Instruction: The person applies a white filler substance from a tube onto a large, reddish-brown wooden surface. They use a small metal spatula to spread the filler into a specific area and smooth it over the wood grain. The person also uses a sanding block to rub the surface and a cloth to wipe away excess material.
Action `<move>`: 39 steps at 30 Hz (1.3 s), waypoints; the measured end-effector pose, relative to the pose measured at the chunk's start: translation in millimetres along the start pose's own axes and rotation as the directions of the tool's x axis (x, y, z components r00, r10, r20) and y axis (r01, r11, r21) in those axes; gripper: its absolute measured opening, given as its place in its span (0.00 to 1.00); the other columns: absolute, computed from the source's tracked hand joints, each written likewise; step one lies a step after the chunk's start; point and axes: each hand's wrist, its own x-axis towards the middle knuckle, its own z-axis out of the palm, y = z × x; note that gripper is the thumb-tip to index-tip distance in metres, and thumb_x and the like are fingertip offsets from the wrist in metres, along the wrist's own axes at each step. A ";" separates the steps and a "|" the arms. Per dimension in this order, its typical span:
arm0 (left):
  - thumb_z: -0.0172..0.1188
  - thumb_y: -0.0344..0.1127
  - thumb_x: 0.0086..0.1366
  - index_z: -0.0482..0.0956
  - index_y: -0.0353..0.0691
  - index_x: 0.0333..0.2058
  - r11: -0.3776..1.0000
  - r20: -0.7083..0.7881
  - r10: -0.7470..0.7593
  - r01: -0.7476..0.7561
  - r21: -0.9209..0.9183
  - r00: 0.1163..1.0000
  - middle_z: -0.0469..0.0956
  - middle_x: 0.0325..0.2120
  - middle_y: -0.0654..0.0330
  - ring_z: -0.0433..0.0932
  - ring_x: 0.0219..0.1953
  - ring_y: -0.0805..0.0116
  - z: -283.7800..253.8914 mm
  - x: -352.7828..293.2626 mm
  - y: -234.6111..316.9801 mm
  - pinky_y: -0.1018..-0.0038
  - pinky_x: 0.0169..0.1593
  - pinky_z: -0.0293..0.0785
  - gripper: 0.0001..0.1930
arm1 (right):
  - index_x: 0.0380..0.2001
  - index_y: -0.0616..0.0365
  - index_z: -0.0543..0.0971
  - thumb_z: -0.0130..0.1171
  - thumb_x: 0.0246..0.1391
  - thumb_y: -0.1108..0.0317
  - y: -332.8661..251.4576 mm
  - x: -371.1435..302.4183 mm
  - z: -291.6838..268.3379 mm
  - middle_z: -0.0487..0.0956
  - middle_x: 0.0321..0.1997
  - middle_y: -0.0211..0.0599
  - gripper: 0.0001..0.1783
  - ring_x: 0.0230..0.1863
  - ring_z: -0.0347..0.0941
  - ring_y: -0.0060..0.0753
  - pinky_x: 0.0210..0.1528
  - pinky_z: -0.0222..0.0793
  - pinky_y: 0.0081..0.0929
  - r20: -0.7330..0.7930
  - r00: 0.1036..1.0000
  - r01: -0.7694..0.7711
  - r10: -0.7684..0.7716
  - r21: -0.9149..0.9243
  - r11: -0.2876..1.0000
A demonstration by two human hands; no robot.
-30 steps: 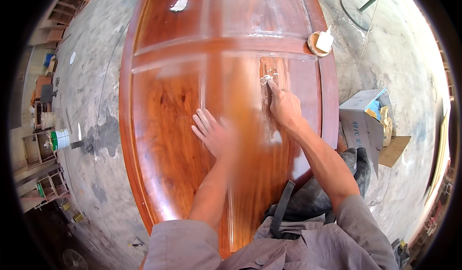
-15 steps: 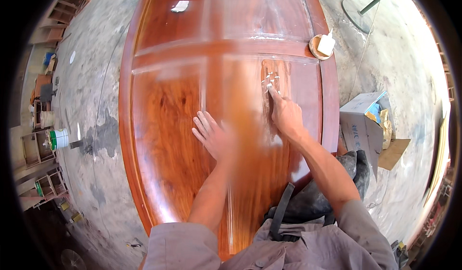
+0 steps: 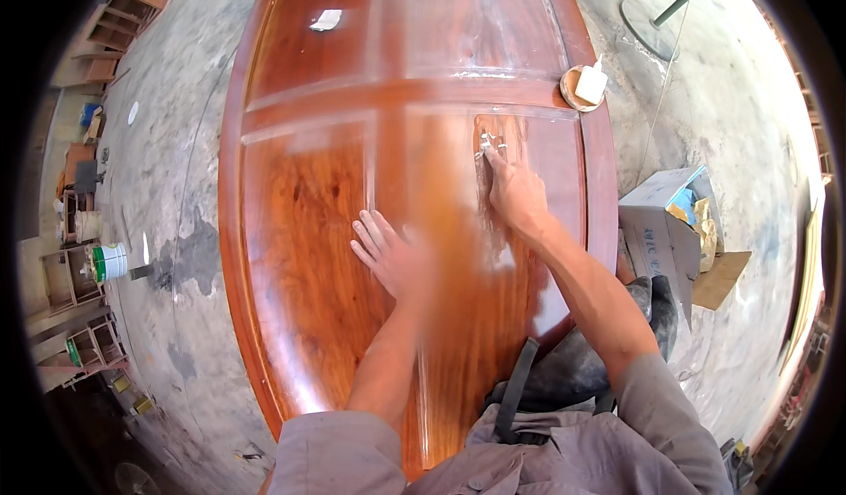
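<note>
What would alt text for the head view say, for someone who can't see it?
A person's right hand points its index finger onto white smears on a glossy, reddish-brown wooden panel; the left hand rests flat on it. A white bottle and round dish sit along the panel's right edge.

The person's left hand (image 3: 390, 253) is resting spread on a glossy reddish-brown wooden panel (image 3: 308, 319), while the right hand (image 3: 519, 193) is touching white dabs (image 3: 501, 147) with its forefinger (image 3: 496, 160). A white bottle (image 3: 591, 84) is sitting in a round dish (image 3: 571, 94); a cardboard box (image 3: 654, 222) is standing open alongside.
</note>
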 end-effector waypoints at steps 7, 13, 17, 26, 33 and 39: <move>0.46 0.45 0.78 0.55 0.30 0.76 0.999 -0.022 0.026 -0.026 0.020 0.999 0.49 0.80 0.49 0.44 0.82 0.51 1.6 0.6 -0.7 0.50 0.82 0.36 0.35 | 0.70 0.49 0.74 0.54 0.64 0.69 3.5 11.9 -6.3 0.83 0.35 0.57 0.30 0.38 0.84 0.64 0.41 0.79 0.56 -0.043 0.998 0.052 -0.051 0.036 0.998; 0.46 0.45 0.78 0.55 0.30 0.76 1.000 -0.010 0.010 -0.010 0.023 1.000 0.49 0.80 0.48 0.44 0.82 0.51 -1.0 1.9 -7.6 0.50 0.82 0.36 0.35 | 0.68 0.45 0.76 0.52 0.59 0.78 -5.6 -26.7 1.0 0.84 0.36 0.58 0.33 0.37 0.83 0.65 0.41 0.79 0.57 -0.011 1.000 0.013 -0.013 0.001 1.000; 0.46 0.45 0.78 0.55 0.30 0.76 1.000 -0.013 0.029 -0.029 0.007 0.999 0.48 0.80 0.49 0.44 0.82 0.51 3.5 1.8 0.3 0.50 0.83 0.36 0.35 | 0.70 0.41 0.75 0.53 0.60 0.76 -2.0 13.2 -2.4 0.83 0.35 0.57 0.34 0.37 0.83 0.66 0.41 0.79 0.58 -0.048 0.999 0.010 -0.009 0.035 0.999; 0.46 0.45 0.78 0.53 0.31 0.77 1.000 -0.002 0.013 -0.013 0.021 1.000 0.48 0.80 0.50 0.43 0.82 0.51 2.7 1.5 -2.2 0.50 0.83 0.35 0.36 | 0.70 0.42 0.75 0.53 0.61 0.75 -5.0 2.7 -2.1 0.83 0.40 0.59 0.34 0.40 0.83 0.65 0.44 0.79 0.57 -0.034 0.999 0.014 -0.013 0.040 0.999; 0.46 0.45 0.78 0.53 0.31 0.77 1.000 0.019 -0.012 0.011 0.015 1.000 0.48 0.80 0.49 0.43 0.82 0.51 -3.0 0.9 -6.1 0.50 0.83 0.36 0.36 | 0.68 0.48 0.76 0.52 0.59 0.77 -14.5 -21.0 -3.0 0.84 0.41 0.59 0.33 0.41 0.83 0.64 0.45 0.79 0.55 -0.052 0.998 0.029 -0.028 0.024 0.999; 0.46 0.45 0.78 0.54 0.31 0.76 1.000 -0.004 0.015 -0.015 0.022 1.000 0.48 0.80 0.49 0.43 0.83 0.52 3.6 -0.2 0.1 0.50 0.83 0.35 0.35 | 0.69 0.43 0.75 0.55 0.60 0.75 3.9 7.4 4.4 0.85 0.44 0.57 0.33 0.41 0.83 0.66 0.45 0.79 0.58 -0.040 0.998 0.051 -0.050 0.015 0.999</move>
